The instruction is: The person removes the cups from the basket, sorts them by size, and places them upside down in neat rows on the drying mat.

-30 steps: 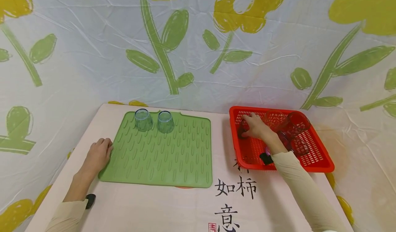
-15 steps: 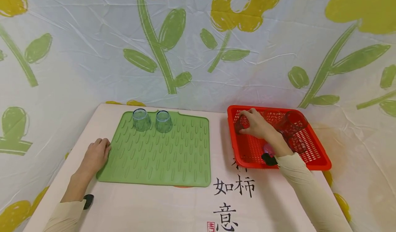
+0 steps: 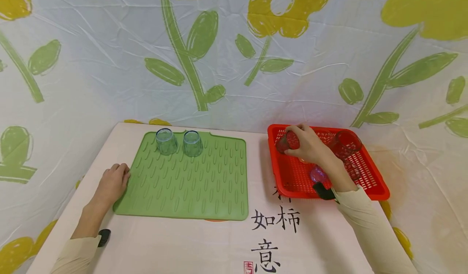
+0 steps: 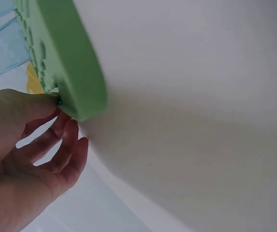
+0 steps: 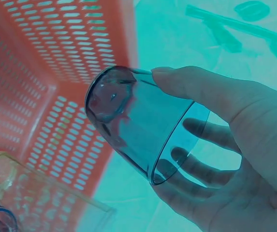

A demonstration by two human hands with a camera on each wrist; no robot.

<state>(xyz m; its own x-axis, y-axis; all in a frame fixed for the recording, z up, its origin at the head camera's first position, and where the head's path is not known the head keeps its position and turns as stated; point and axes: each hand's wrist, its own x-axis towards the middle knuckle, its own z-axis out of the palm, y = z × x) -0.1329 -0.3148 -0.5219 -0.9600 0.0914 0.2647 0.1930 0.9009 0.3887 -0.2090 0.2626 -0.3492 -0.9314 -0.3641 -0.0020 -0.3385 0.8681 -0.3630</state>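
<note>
My right hand [image 3: 308, 146] holds a clear glass tumbler [image 3: 289, 141] over the far left part of the red basket [image 3: 276, 172]. In the right wrist view the thumb lies along the glass wall and the fingertips show through near the rim; the tumbler [image 5: 143, 125] is tilted. My left hand [image 3: 112, 183] is at the left edge of a green drying mat [image 3: 204, 184]. Seen from the left wrist, thumb and index finger pinch the edge of the mat [image 4: 76, 67], the other fingers curling beside it. Two bluish glasses [image 3: 166, 142] stand on the mat's far left part.
More glassware lies in the basket: a large clear glass [image 3: 347, 143], a purple piece [image 3: 318, 174] and a yellowish glass [image 5: 37, 191]. A floral cloth [image 3: 234, 91] hangs behind the table. Black characters [image 3: 265, 255] mark the pale tablecloth.
My right hand has risen a little inside the basket area with the tumbler in its fingers, uncovering the purple piece. The left hand stays at the mat's edge; the head view shifts slightly.
</note>
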